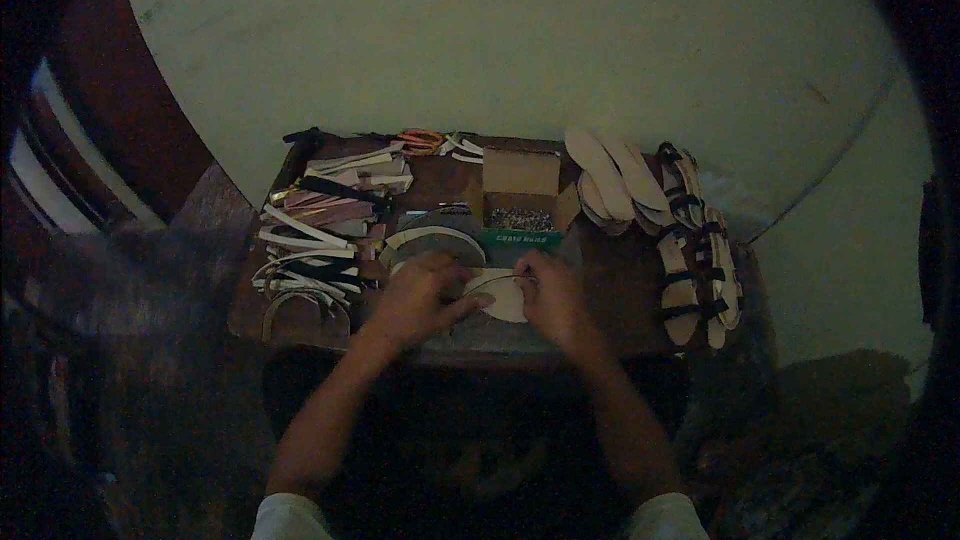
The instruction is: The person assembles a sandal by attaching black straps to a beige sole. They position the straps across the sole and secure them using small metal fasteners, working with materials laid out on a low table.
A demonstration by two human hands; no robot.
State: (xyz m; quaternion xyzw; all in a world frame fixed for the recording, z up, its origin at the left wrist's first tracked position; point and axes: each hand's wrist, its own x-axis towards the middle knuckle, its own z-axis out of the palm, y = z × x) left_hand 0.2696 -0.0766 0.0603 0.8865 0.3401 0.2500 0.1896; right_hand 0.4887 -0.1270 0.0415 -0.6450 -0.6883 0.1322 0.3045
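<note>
A pale shoe sole (508,310) lies near the front middle of the table, partly hidden by my hands. Over it curves a thin dark strap (500,279). My left hand (425,297) is bent round at the sole's left side, its thumb reaching over the sole and its fingers closed at the strap's left end. From the right, my right hand (550,298) pinches the strap's other end above the sole. Just behind my left hand is a curved pale band (435,234) with dark grey pieces (445,212) beyond it.
An open cardboard box (520,175) of small metal nails (520,220) stands behind the hands. Loose straps (320,230) cover the table's left. Pale soles (610,175) are piled at the back right, beside strapped sandals (697,265). A wall (520,40) rises behind the table.
</note>
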